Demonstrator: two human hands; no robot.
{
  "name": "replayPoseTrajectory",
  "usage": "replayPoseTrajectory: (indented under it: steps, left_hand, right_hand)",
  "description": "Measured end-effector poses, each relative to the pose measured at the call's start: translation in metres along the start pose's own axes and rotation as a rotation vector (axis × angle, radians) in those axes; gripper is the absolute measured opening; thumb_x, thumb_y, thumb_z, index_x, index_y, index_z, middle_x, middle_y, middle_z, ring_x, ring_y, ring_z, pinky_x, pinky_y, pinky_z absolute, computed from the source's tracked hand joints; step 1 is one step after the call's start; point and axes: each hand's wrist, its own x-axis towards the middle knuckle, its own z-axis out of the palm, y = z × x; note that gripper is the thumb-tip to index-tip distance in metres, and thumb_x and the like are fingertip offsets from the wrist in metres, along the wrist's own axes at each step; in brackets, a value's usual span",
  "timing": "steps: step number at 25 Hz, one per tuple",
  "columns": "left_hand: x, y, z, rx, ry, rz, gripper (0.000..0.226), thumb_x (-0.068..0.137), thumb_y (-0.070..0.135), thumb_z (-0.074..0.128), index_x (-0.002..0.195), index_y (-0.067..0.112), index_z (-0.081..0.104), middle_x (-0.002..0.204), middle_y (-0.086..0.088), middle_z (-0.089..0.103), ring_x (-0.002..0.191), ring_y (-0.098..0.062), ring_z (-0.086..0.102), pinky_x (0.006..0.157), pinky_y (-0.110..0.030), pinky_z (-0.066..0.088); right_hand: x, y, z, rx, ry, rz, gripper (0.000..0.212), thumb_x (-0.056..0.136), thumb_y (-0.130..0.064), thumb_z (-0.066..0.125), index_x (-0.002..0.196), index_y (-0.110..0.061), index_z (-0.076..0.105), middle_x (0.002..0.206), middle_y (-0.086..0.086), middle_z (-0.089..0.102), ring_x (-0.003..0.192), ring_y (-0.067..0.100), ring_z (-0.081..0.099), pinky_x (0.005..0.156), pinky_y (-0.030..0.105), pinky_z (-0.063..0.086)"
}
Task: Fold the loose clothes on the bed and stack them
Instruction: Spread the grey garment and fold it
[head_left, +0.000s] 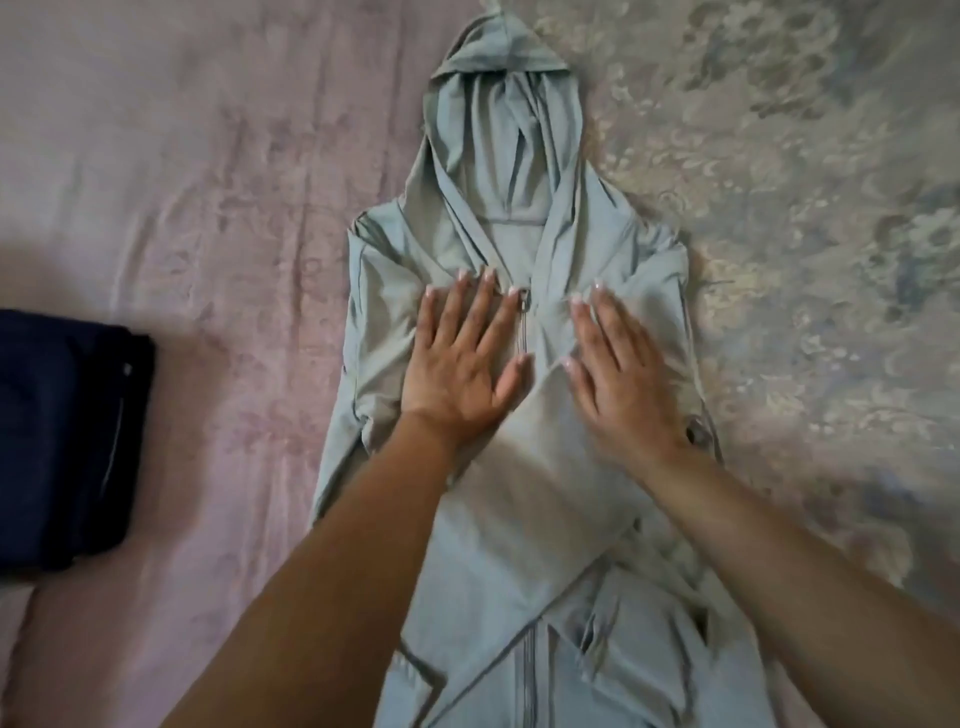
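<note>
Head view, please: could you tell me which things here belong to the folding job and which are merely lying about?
Part of the job:
- pale green zip-up hooded jacket, spread flat, sleeves folded across it
- left hand and right hand, both flat on the jacket
- folded dark navy garment, lying at the left edge

Just there:
- pink floral bedsheet
- grey-blue floral bedcover

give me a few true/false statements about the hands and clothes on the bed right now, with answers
1. Both hands, left hand and right hand, lie flat on the grey-green hoodie. True.
2. The hoodie's hood is folded down over the chest. False: it lies extended, pointing away from the person.
3. A folded dark navy garment lies left of the hoodie. True.
4. The left hand grips the zipper pull. False: its fingers are straight, beside the zipper.
</note>
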Motion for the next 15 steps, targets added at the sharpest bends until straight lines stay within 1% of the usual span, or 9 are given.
replayPoseTrajectory:
  steps: [1, 3, 6, 7, 8, 9, 10, 11, 15]
  left_hand:
    - [0.000, 0.001, 0.002, -0.024, 0.041, 0.003, 0.065, 0.093, 0.050, 0.026, 0.150, 0.019, 0.025, 0.158, -0.008, 0.017, 0.147, -0.028, 0.007, 0.117, -0.051, 0.005]
    - [0.000, -0.002, 0.004, -0.065, 0.073, 0.019, 0.064, 0.091, 0.048, 0.031, 0.148, 0.019, 0.032, 0.156, -0.008, 0.022, 0.146, -0.029, 0.012, 0.116, -0.054, 0.011]
    - [0.001, -0.005, 0.008, -0.089, 0.087, 0.046, 0.064, 0.089, 0.045, 0.033, 0.147, 0.019, 0.033, 0.156, -0.008, 0.024, 0.145, -0.030, 0.016, 0.115, -0.055, 0.014]
    - [0.001, -0.005, 0.008, -0.098, 0.088, 0.040, 0.063, 0.088, 0.044, 0.035, 0.147, 0.019, 0.034, 0.155, -0.008, 0.025, 0.145, -0.030, 0.018, 0.115, -0.055, 0.015]
    - [0.002, -0.005, 0.007, -0.113, 0.084, 0.034, 0.064, 0.087, 0.043, 0.036, 0.146, 0.019, 0.035, 0.155, -0.008, 0.027, 0.144, -0.030, 0.020, 0.114, -0.055, 0.016]
    - [0.002, -0.004, 0.007, -0.125, 0.087, 0.032, 0.064, 0.086, 0.042, 0.038, 0.146, 0.019, 0.036, 0.154, -0.008, 0.028, 0.144, -0.029, 0.021, 0.113, -0.055, 0.018]
    - [0.003, -0.004, 0.006, -0.134, 0.087, 0.032, 0.065, 0.084, 0.041, 0.040, 0.145, 0.019, 0.036, 0.154, -0.008, 0.029, 0.143, -0.029, 0.022, 0.112, -0.055, 0.020]
    - [0.003, -0.003, 0.006, -0.140, 0.086, 0.035, 0.066, 0.083, 0.040, 0.042, 0.145, 0.019, 0.037, 0.153, -0.007, 0.030, 0.143, -0.029, 0.023, 0.111, -0.055, 0.021]
    - [0.001, -0.005, 0.008, -0.152, 0.064, 0.027, 0.069, 0.078, 0.037, 0.043, 0.145, 0.019, 0.038, 0.152, -0.006, 0.033, 0.142, -0.028, 0.026, 0.109, -0.055, 0.025]
  right_hand:
    - [0.042, 0.013, -0.002, 0.043, -0.005, 0.003, 0.046, 0.097, -0.021, 0.042, 0.139, -0.001, 0.043, 0.147, 0.022, 0.036, 0.136, 0.036, 0.036, 0.110, 0.046, 0.031]
    - [0.130, 0.035, -0.010, 0.082, -0.036, 0.080, 0.045, 0.097, -0.016, 0.045, 0.140, -0.001, 0.042, 0.149, 0.021, 0.034, 0.135, 0.036, 0.036, 0.109, 0.041, 0.030]
    - [0.249, 0.056, -0.020, 0.182, -0.087, 0.376, 0.048, 0.097, -0.019, 0.046, 0.143, -0.007, 0.034, 0.144, 0.016, 0.037, 0.130, 0.034, 0.038, 0.104, 0.043, 0.034]
    - [0.276, 0.057, -0.021, 0.130, -0.145, 0.397, 0.051, 0.097, -0.020, 0.047, 0.143, -0.009, 0.031, 0.145, 0.014, 0.035, 0.130, 0.035, 0.036, 0.104, 0.044, 0.034]
    - [0.296, 0.057, -0.021, -0.016, -0.199, 0.299, 0.054, 0.095, -0.020, 0.050, 0.144, -0.012, 0.028, 0.147, 0.012, 0.032, 0.132, 0.035, 0.033, 0.104, 0.046, 0.032]
    - [0.311, 0.054, -0.021, -0.158, -0.241, 0.146, 0.058, 0.094, -0.019, 0.053, 0.145, -0.015, 0.026, 0.149, 0.010, 0.028, 0.134, 0.034, 0.030, 0.104, 0.048, 0.029]
    - [0.322, 0.052, -0.020, -0.250, -0.256, -0.007, 0.061, 0.092, -0.020, 0.056, 0.145, -0.017, 0.025, 0.150, 0.009, 0.027, 0.135, 0.032, 0.028, 0.104, 0.048, 0.027]
    - [0.328, 0.048, -0.018, -0.292, -0.256, -0.102, 0.062, 0.091, -0.022, 0.057, 0.145, -0.017, 0.026, 0.150, 0.009, 0.027, 0.135, 0.031, 0.028, 0.104, 0.048, 0.026]
    - [0.351, 0.025, -0.003, -0.366, -0.239, -0.258, 0.055, 0.093, -0.028, 0.054, 0.141, -0.011, 0.033, 0.147, 0.012, 0.031, 0.133, 0.031, 0.031, 0.102, 0.047, 0.029]
